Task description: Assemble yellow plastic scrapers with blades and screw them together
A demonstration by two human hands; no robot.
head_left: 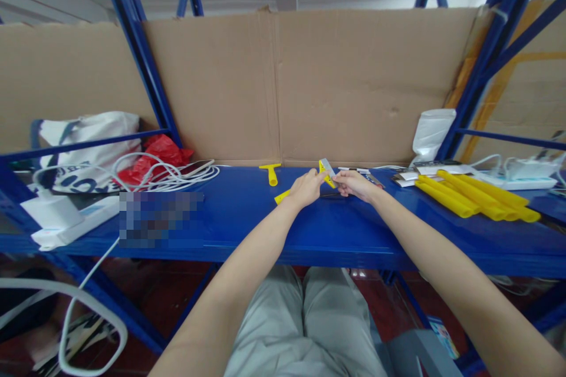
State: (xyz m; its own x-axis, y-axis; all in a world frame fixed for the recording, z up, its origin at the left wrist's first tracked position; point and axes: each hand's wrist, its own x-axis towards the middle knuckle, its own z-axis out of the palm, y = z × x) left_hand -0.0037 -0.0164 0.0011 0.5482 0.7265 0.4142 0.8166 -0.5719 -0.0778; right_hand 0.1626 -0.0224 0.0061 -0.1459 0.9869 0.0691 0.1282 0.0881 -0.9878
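My left hand (306, 187) is closed around a yellow scraper (326, 173), its head showing beyond my fingertips. A yellow end piece (282, 196) sticks out on the other side of that hand, in line with the head; the stretch between is hidden by my hand. Along the head runs a flat grey blade (328, 166). My right hand (355, 184) pinches the blade's near end, fingertips close to the scraper head. To the left, apart from both hands, a second yellow T-shaped scraper (271, 174) lies on the blue table (247, 212).
Several yellow tubes (477, 194) lie at the right, before a white power strip (517, 179). Small tools (375, 179) lie behind my right hand. Coiled white cables (177, 177), a red bag (154, 156) and a white bag (97, 135) sit left. Cardboard (354, 82) stands behind.
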